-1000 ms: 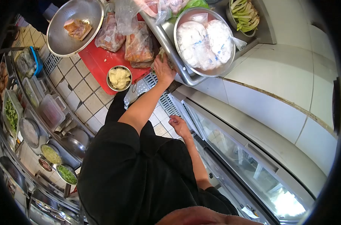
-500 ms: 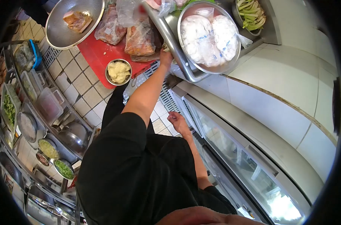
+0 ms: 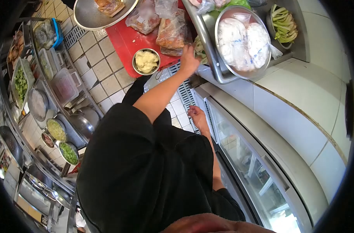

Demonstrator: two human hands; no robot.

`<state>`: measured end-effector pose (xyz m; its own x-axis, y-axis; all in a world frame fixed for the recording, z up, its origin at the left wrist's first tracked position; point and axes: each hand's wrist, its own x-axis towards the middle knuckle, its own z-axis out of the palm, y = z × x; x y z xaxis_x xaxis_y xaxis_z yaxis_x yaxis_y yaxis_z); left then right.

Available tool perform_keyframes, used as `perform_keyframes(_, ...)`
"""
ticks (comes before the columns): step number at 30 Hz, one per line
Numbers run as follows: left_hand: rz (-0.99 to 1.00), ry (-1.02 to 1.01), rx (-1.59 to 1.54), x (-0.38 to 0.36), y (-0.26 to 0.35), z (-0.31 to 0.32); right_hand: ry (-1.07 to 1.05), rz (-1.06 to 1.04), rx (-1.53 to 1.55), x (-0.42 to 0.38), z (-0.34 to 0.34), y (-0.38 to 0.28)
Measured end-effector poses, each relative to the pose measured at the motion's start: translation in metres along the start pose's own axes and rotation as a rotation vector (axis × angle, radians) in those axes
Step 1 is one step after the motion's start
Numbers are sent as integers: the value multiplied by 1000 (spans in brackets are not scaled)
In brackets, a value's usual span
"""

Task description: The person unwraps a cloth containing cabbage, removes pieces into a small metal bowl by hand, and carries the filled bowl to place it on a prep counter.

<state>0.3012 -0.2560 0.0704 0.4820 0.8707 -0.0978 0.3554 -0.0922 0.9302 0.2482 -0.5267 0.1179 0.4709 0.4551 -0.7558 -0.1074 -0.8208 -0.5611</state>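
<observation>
My left hand (image 3: 189, 62) reaches out beside the bagged meat (image 3: 171, 35) at the edge of the red board (image 3: 122, 48). Its fingers point down and their tips are hard to make out, so a hold on anything does not show. Pale green leafy pieces (image 3: 200, 50) lie just right of it, next to the metal rim. Lower down, my right hand (image 3: 198, 116) hangs in front of my body, loosely curled, with nothing visible in it. A small bowl of pale yellow paste (image 3: 146, 61) stands on the board's near corner.
A large bowl (image 3: 81, 19) with meat is at upper left. On the right, a steel sink edge (image 3: 219, 72) borders a bowl of white bagged items (image 3: 245, 42) and a bowl of cut stalks (image 3: 284, 25). Shelves with containers (image 3: 66, 86) line the left; a glass-front fridge (image 3: 258, 167) is at right.
The whole view has shifted, so the board and bowls appear further right and higher. My left hand has drawn back slightly from beside the bagged meat. My right hand remains loosely curled.
</observation>
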Motion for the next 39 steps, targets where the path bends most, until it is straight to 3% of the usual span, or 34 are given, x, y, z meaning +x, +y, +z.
perform_keyframes(3,138,-10,-2,-14,-44,-64,-29,40,-9,3,2,0)
perform_keyframes(5,-4,27,32,-29,-78,-116,-30,51,25,3,7,5)
perform_keyframes(7,-24,308,313,-36,-96,-169,-56,60,60,5,10,11)
perform_keyframes(9,-186,547,539,-39,-135,-192,-58,73,54,9,14,18)
perform_keyframes(12,-725,13,174,-32,-197,-208,-75,101,23,18,19,23)
perform_keyframes(16,-455,70,351,-24,-181,-200,-73,86,-7,22,29,1)
perform_keyframes(19,-494,149,122,-22,-186,-193,-71,46,-5,25,38,-23)
perform_keyframes(23,-368,96,160,-17,-173,-209,2,13,162,26,55,-69)
perform_keyframes(28,-446,-153,-64,-27,-70,-255,-38,3,416,38,83,-138)
perform_keyframes(31,-525,-246,-233,-33,-60,-259,-122,122,580,43,103,-164)
perform_keyframes(32,-436,-283,-117,-34,-65,-259,-220,136,708,50,108,-161)
perform_keyframes(35,-149,-292,99,-38,-80,-245,-53,137,620,49,121,-160)
perform_keyframes(39,-119,-617,119,-29,-90,-237,7,206,688,55,130,-133)
